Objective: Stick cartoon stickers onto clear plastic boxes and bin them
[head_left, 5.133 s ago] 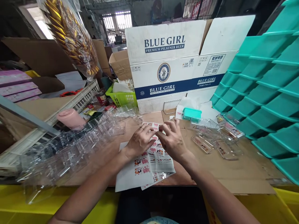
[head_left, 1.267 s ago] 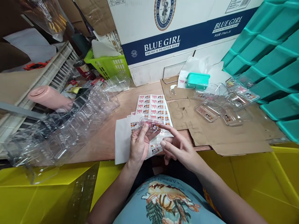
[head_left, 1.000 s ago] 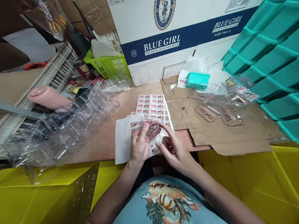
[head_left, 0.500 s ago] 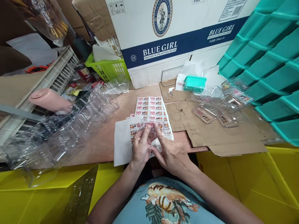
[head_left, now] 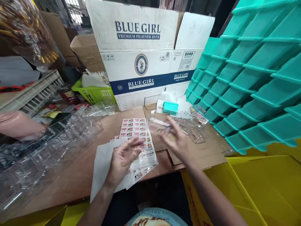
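A small clear plastic box [head_left: 160,123] is held at its right end between the thumb and fingers of my right hand [head_left: 175,138]. Motion blurs the box and fingertips, over the cardboard sheet. My left hand [head_left: 123,158] is open and empty, fingers loosely bent, above the sticker sheets [head_left: 134,128] with rows of small cartoon labels. White backing paper [head_left: 101,166] lies partly under that hand. To the right, several clear boxes with stickers [head_left: 196,135] are heaped on the cardboard [head_left: 207,157].
Nested clear plastic boxes [head_left: 63,147] run along the left side. A small teal box [head_left: 170,107] sits on white paper at the back. Stacked teal bins [head_left: 249,91] rise at right. A white beer carton [head_left: 162,62], green basket [head_left: 94,94] and pink bottle [head_left: 21,125] stand around the table.
My hands have separated. The right hand has carried the clear box forward and right from the sticker sheets, and the left hand has let go of it. The view has tilted up.
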Tool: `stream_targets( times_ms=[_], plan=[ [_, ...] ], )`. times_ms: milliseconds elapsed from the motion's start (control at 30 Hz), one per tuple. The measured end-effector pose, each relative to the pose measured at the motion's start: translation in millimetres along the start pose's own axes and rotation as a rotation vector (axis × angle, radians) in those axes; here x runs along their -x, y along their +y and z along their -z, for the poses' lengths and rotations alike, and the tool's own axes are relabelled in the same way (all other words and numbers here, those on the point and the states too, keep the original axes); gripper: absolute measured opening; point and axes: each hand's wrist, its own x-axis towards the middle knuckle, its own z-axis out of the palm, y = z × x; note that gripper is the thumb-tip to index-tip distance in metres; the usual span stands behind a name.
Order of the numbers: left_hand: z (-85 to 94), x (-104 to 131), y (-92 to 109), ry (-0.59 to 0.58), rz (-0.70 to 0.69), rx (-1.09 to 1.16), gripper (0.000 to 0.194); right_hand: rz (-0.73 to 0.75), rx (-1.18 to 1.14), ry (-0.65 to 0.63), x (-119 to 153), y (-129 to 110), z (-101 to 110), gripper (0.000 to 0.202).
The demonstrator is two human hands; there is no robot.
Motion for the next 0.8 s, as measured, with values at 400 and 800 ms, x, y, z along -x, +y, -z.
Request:
stream_targets(
  times_ms=[400, 800],
  plan=[
    [145.7, -45.1, -30.1, 0.075, -0.051, -0.948, 0.034, 0.038, 0.699, 0.272, -77.9, 83.9, 64.7, 0.079],
    [66.9, -9.2, 9.6, 0.067, 0.218, 0.175, 0.039, -0.046, -0.321, -0.557, -28.7, -42.5, -90.3, 0.041]
  ],
)
